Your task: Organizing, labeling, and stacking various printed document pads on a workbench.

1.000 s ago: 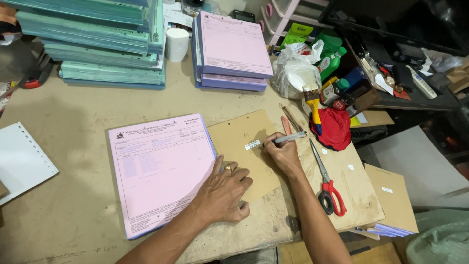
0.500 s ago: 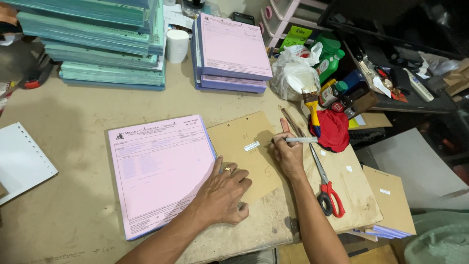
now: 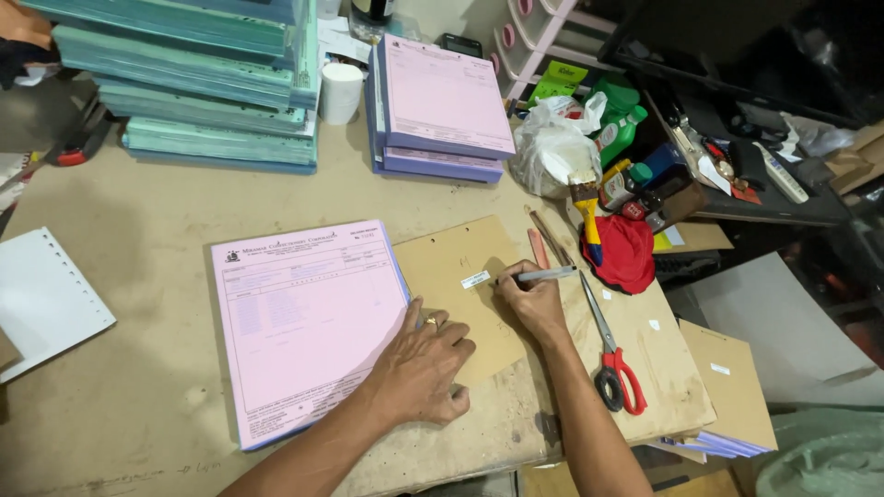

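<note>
The brown card (image 3: 460, 294) lies flat near the table's (image 3: 138, 230) front edge, just right of the pink pad (image 3: 304, 322). The right hand (image 3: 529, 299) grips a pen (image 3: 539, 274), tip beside a small white label (image 3: 475, 279). The left hand (image 3: 419, 368) presses open-palmed across card and pad. Red-handled scissors (image 3: 610, 354) lie to the right.

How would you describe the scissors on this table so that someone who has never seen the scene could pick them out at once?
Start at the open pink pad in the middle of the table and move right, past the brown board where the right hand holds a pen. The scissors lie flat beside that forearm, the only thing there with red loop handles and long metal blades.
</note>
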